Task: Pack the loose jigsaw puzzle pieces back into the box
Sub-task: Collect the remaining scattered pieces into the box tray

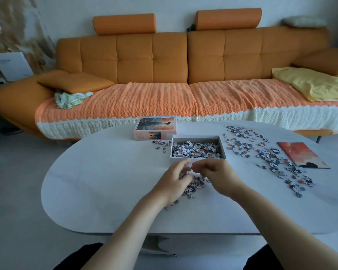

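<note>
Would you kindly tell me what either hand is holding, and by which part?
Cannot be told: the left hand and right hand curl over the loose pieces before the box, and any grip is hidden.

White oval table (105, 191) below me
On it I see the open box (223, 147), its lid (155, 126), loose puzzle pieces (271, 158), a picture sheet (300, 154)

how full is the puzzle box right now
Partly full: pieces cover the floor of the open box, its inner walls bare above them. Many more pieces lie on the table.
</note>
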The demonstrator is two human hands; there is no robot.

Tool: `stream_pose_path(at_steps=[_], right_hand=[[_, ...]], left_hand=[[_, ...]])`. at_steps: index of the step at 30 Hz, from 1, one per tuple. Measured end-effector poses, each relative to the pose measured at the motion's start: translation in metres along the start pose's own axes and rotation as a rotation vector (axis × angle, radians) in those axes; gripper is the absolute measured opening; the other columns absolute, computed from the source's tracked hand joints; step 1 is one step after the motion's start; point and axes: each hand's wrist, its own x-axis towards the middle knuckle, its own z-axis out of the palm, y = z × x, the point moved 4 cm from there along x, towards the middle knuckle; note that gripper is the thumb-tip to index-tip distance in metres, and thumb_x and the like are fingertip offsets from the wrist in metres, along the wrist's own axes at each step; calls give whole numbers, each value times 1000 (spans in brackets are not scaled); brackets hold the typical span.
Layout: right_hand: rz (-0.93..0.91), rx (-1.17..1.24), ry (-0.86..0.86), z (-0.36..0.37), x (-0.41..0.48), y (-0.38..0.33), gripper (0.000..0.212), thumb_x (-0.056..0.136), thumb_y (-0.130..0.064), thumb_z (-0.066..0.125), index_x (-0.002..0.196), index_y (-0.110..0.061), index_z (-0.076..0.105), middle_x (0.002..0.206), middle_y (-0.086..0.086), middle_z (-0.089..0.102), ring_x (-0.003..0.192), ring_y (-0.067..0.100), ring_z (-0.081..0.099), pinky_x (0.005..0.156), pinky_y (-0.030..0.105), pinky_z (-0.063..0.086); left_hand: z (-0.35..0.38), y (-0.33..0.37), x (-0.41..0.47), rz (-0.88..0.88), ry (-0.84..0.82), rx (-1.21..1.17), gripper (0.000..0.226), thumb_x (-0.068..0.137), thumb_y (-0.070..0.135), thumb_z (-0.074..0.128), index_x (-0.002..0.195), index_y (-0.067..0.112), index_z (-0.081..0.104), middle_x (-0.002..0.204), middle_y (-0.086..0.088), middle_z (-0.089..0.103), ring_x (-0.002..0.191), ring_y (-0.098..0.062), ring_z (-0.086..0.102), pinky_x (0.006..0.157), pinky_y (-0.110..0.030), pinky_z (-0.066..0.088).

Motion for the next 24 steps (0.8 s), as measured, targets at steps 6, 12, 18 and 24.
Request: stream_pose_path(at_steps=[6,12,18,24], right_hand=[[-120,-231,70,-13,6,-13,35,91,-2,51,94,-29,73,96,-16,67,69,-4,61,60,7,44],[-185,-634,-151,-16,7,-17,32,85,-41,67,115,-34,67,108,-15,56,74,-2,53,76,26,49],[-93,-832,-358,8,-1,-13,62,80,-64,62,133,-33,51,124,-8,46,100,15,57,89,35,49],[-74,-692,-340,17,3,-15,21,84,-41,68,100,-27,70,97,-6,48,83,16,56,80,35,50]], left_hand=[[-31,6,1,204,181,280,28,95,9,51,114,23,67,113,13,61,106,1,55,95,-23,46],[-40,14,8,203,3,602,39,85,46,67,121,31,63,119,15,50,118,-8,44,101,-37,43],[-23,-4,3,-16,-259,728,76,80,55,67,146,32,39,126,9,33,128,-8,27,107,-35,36],[-19,2,6,79,-151,626,37,87,34,69,122,27,64,103,7,48,101,-11,51,88,-31,45]])
